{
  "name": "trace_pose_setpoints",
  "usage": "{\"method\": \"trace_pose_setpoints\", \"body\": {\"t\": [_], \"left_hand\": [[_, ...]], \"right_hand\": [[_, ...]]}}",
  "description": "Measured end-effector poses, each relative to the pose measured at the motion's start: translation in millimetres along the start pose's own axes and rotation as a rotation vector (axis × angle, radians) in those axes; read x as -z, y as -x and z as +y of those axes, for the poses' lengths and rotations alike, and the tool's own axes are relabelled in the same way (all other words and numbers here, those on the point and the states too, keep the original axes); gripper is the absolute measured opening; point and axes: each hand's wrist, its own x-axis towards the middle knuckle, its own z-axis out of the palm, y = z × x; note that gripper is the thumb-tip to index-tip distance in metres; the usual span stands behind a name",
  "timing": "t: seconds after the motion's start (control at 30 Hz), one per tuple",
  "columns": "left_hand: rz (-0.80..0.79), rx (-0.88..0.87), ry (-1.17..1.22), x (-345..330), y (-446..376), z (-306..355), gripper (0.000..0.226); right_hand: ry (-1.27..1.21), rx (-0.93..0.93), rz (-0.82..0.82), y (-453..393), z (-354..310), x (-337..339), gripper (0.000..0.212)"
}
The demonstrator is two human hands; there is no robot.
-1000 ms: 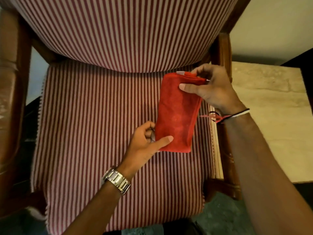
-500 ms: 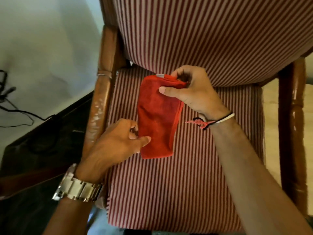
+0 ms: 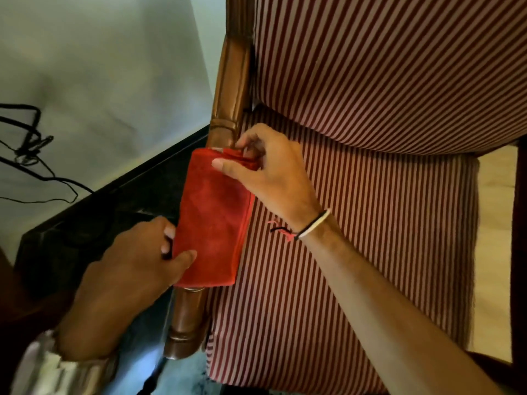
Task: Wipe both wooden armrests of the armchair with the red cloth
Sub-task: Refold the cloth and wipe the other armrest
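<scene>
The folded red cloth (image 3: 214, 220) lies lengthwise over the middle of the left wooden armrest (image 3: 232, 81) of the striped armchair (image 3: 370, 195). My right hand (image 3: 268, 172) pinches the cloth's far end between thumb and fingers. My left hand (image 3: 134, 269) grips the cloth's near left edge, thumb on top. Bare armrest wood shows beyond the cloth and below it, down to the front end. The right armrest (image 3: 519, 252) is a dark strip at the frame's right edge.
A dark low cabinet or table (image 3: 94, 223) stands close against the chair's left side. Black cables (image 3: 31, 149) hang on the pale wall behind it. A light stone surface (image 3: 493, 252) lies right of the seat.
Both hands carried the cloth leftward from above the seat cushion onto the left armrest. My view has swung left with it.
</scene>
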Motion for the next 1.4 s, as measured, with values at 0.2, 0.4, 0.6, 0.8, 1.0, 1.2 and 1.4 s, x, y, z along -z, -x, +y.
{"method": "trace_pose_setpoints", "body": {"t": [0.2,0.4,0.6,0.8,1.0,1.2,1.4], "left_hand": [[0.513,-0.442,-0.063,-39,11,37,0.067],[0.455,-0.452,-0.392,-72,-46,48,0.072],[0.543,-0.512,-0.395,-95,-42,15,0.071],[0.629,-0.579,-0.380,-68,-87,54,0.067],[0.683,-0.598,-0.282,-11,-157,122,0.065],[0.598,-0.571,-0.309,-78,-63,35,0.066],[0.600,-0.599,-0.377,-80,-66,35,0.070]], "right_hand": [[0.593,0.016,0.118,66,112,-46,0.060],[0.871,-0.028,-0.066,84,182,-77,0.074],[0.915,0.000,-0.024,85,192,-82,0.074],[0.965,0.002,0.026,86,195,-90,0.073],[0.963,0.033,0.054,85,203,-90,0.073],[0.940,0.042,0.050,86,206,-89,0.073],[0.944,0.042,0.075,88,210,-92,0.073]]}}
